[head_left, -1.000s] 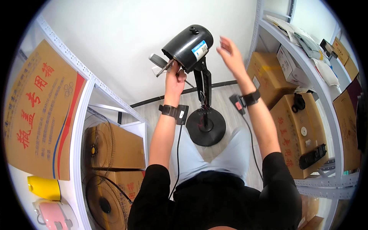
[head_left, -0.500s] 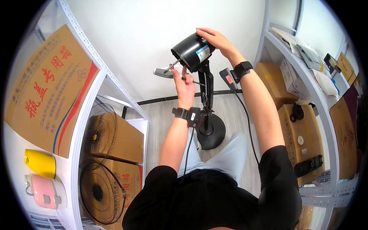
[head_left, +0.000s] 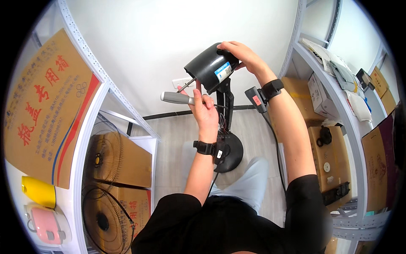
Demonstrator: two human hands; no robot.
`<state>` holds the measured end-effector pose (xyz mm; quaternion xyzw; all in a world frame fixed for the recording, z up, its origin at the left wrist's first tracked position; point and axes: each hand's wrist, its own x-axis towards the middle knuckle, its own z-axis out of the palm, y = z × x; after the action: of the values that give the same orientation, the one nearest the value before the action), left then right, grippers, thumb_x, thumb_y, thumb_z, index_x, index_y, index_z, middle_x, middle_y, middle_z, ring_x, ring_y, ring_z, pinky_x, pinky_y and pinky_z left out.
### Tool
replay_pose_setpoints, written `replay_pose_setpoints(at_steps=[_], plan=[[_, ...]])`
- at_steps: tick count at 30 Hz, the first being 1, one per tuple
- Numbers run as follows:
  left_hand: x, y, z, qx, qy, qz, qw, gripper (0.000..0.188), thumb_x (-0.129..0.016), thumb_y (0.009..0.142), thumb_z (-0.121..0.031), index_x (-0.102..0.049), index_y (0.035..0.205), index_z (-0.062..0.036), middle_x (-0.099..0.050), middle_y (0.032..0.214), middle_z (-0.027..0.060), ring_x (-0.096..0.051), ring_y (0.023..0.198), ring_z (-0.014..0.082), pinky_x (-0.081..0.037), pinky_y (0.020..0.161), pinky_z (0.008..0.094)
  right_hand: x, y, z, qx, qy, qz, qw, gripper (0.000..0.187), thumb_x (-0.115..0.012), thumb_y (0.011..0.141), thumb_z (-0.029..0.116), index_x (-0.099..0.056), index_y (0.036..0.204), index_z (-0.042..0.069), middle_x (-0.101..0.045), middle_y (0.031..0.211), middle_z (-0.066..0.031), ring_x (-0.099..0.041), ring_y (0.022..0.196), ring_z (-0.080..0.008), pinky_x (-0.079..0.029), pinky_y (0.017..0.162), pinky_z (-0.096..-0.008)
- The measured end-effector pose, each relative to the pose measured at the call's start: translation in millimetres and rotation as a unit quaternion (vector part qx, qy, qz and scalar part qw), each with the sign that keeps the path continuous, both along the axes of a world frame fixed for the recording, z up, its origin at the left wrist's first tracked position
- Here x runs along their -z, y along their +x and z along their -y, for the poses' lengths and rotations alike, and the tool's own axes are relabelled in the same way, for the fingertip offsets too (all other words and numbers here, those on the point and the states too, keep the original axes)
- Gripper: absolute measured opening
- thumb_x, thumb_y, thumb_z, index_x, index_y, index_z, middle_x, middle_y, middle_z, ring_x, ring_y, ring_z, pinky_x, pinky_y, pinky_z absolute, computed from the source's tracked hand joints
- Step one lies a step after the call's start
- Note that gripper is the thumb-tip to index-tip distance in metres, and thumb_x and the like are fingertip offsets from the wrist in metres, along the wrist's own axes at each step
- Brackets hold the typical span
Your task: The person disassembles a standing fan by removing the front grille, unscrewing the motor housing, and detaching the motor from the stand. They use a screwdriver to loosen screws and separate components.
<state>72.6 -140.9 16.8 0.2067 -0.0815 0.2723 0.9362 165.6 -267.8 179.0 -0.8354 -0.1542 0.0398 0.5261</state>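
Observation:
Ahead of me stands a pedestal fan's black motor housing (head_left: 203, 65), tilted, with a blue-and-white label and a metal shaft (head_left: 186, 85) jutting from its left end. My right hand (head_left: 247, 57) is wrapped over the rear end of the housing. Below the housing, my left hand (head_left: 205, 112) holds a screwdriver (head_left: 175, 98) lying across its fingers. Its grey handle points left, and its thin blade shows right of the hand. One or two raised fingers reach toward the housing's underside. A black stand (head_left: 226, 97) with loose thin wires rises from a round base (head_left: 233, 157).
Left, a shelf carries a large carton (head_left: 50, 110), a yellow container (head_left: 39, 191) and a pink appliance (head_left: 45, 224); wire fan guards (head_left: 103, 169) lean beside it. At right, a shelf (head_left: 321, 59) stands over cartons bearing black parts (head_left: 324, 135). A wall socket (head_left: 179, 83) is behind.
The screwdriver has dropped lower beneath the housing, its handle turned more fully into sight. My left fingers have loosened and spread somewhat. My right hand stays on the housing, and the whole view has shifted slightly.

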Motion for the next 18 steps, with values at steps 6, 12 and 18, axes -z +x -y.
replay_pose_setpoints(at_steps=[6,12,18], plan=[[8.9,2.1,8.0,-0.028,0.074,-0.035,0.996,0.088,-0.068,0.096,-0.019,-0.007,0.160,-0.0101,-0.047,0.147,0.0195,-0.038,0.054,0.0021,-0.034,0.048,0.0185,-0.9,2.5,1.8,-0.019,0.000,-0.012,1.000,0.071,-0.064,0.082,0.058,-0.058,0.134,0.010,-0.061,0.124,-0.0150,-0.059,0.115,-0.0278,-0.052,0.090,-0.0416],[9.7,12.5,0.2,-0.014,0.085,-0.050,0.995,0.077,-0.073,0.092,-0.016,-0.028,0.153,-0.0014,-0.051,0.144,0.0154,-0.039,0.055,0.0020,-0.033,0.048,0.0182,8.6,12.2,14.3,-0.013,-0.049,0.271,0.961,0.060,-0.071,0.084,0.052,-0.066,0.129,0.013,-0.061,0.134,-0.0153,-0.061,0.120,-0.0345,-0.050,0.098,-0.0411],[-13.3,10.2,3.0,-0.018,0.126,-0.058,0.990,0.064,-0.073,0.093,-0.021,-0.041,0.143,0.0014,-0.061,0.114,0.0036,-0.037,0.055,0.0021,-0.031,0.047,0.0193,-18.0,-7.4,8.8,-0.062,-0.231,0.386,0.891,0.032,-0.076,0.085,0.032,-0.074,0.110,0.012,-0.066,0.127,-0.0107,-0.061,0.118,-0.0282,-0.049,0.098,-0.0370]])
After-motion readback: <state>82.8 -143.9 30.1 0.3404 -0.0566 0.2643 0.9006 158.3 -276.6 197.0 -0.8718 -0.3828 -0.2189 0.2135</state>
